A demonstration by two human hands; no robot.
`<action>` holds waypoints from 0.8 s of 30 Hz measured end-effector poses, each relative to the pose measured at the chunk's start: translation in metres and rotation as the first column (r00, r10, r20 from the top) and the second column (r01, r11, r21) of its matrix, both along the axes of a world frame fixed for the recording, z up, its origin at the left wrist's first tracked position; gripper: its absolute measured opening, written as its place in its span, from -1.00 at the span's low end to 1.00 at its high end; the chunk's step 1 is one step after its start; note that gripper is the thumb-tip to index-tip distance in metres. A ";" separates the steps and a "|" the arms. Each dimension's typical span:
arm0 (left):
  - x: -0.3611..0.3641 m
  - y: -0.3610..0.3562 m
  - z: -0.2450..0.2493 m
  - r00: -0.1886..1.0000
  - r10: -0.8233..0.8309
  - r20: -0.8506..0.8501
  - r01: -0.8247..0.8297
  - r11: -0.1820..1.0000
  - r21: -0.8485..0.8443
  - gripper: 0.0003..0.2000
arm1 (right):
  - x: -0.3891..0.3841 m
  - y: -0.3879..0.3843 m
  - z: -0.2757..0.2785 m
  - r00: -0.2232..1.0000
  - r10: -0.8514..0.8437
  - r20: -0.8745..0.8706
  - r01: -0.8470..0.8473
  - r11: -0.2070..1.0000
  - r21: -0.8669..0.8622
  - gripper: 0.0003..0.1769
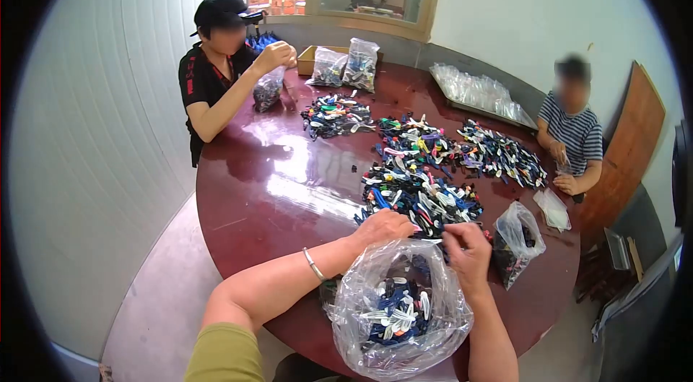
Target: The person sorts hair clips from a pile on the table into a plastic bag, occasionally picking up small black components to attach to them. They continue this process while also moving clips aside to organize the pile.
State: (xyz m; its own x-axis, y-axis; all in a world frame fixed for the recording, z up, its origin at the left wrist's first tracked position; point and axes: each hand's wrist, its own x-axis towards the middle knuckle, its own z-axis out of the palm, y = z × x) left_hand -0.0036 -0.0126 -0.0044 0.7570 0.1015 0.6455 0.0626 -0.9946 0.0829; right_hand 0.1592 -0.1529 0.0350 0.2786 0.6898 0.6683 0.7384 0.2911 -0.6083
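**Clear bag [404,310] stands open at the near rim of the worktop, with little to steady it**

Clear bag, thin and crinkled, stands right at the near edge of the dark red round worktop [274,187]. Its mouth gapes upward and it is about a third full of small blue, white and dark plastic pieces. It bulges sideways and part of it seems to overhang the edge.

The main risk, as I judge it, is the bag slumping or sliding off. The film is soft, the polished top looks slippery, and a tug at the rim could tip the load to the floor. Pieces dropped short of the mouth could also skid away.

The right hand [468,250] is at the bag's far rim, its fingers drawn together in a pinch. Whether they grip the film or a piece I cannot tell. The left hand [386,227], a bracelet [312,264] on its wrist, lies cupped over the near edge of a mixed pile [422,194]. Whether it holds anything is hidden.

Just right of the bag lies a smaller bag [518,237], partly filled. More piles [336,115] spread across the middle. Across the worktop a person in a black cap [216,71] holds another bag [268,89], and a person in a striped shirt [574,133] sits at the right edge.
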 end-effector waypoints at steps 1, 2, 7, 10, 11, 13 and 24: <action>0.002 0.002 -0.004 1.000 0.018 0.024 -0.019 0.999 0.036 -0.82 | -0.004 -0.004 0.007 0.985 0.031 -0.169 -0.026 0.999 0.030 -0.87; 0.003 0.004 -0.007 0.999 0.021 0.030 -0.022 0.999 0.034 -0.82 | -0.009 -0.010 0.015 0.941 0.065 -0.332 -0.047 0.997 0.062 -0.87; 0.006 0.006 -0.013 0.998 0.043 0.044 -0.045 0.998 0.044 -0.85 | -0.032 -0.054 0.058 0.938 0.328 -0.114 -0.303 0.933 0.194 -0.82; 0.008 0.007 -0.012 0.998 0.041 0.045 -0.044 0.998 0.047 -0.88 | -0.042 -0.061 0.066 0.925 0.372 -0.079 -0.367 0.927 0.075 -0.85; 0.008 0.006 -0.011 0.998 0.034 0.055 -0.037 0.998 0.048 -0.89 | -0.039 -0.055 0.059 0.930 0.327 -0.170 -0.319 0.945 0.069 -0.86; 0.007 0.006 -0.009 0.997 -0.006 0.077 0.003 0.999 0.042 -0.90 | -0.030 -0.038 0.041 0.870 0.277 -0.409 -0.260 0.961 0.098 -0.90; 0.003 -0.002 -0.002 0.984 -0.174 0.047 0.176 0.983 -0.055 -0.84 | -0.010 0.010 -0.024 0.887 0.241 -0.394 -0.339 0.919 -0.202 -0.81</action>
State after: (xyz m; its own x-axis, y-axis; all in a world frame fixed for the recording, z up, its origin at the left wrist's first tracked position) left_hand -0.0005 -0.0142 -0.0067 0.7385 0.0086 0.6742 -0.1167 -0.9832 0.1404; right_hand 0.1494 -0.1429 0.0109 0.2224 0.9099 0.3501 0.3656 0.2551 -0.8951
